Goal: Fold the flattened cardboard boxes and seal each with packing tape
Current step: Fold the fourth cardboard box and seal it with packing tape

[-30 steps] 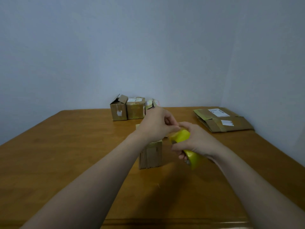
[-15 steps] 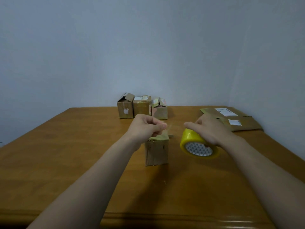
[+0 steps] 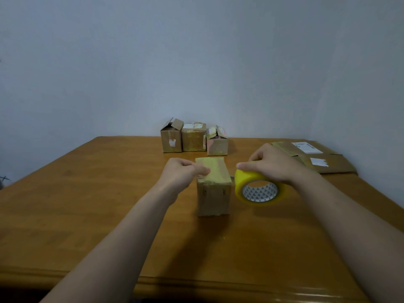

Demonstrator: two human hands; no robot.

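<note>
— What's on your head view right now?
— I'm seeing a small cardboard box (image 3: 213,197) standing upright about mid-counter (image 3: 87,193), top flaps down, yellowish tape across the top.
— And the hands?
— The right hand (image 3: 275,165) comes over the yellow tape roll (image 3: 247,181) from above, fingers wrapped round its rim, holding it just beside the box's right side. The roll's core faces me, patterned inside. Whether the roll touches the counter, I can't tell.
— Left one?
— The left hand (image 3: 182,173) is at the left edge of the box's top, fingers curled in, thumb tip against the forefinger and touching the box. I can't tell from here whether a tape end sits in that pinch. Any strip between hand and roll is too faint to make out.
— Anything else out there?
— Three folded boxes (image 3: 194,139) in a row at the far edge, side by side, the left and right ones with a flap sticking up. And flattened boxes (image 3: 332,167) stacked at the far right corner, white labels showing, near the wall (image 3: 196,62).
</note>
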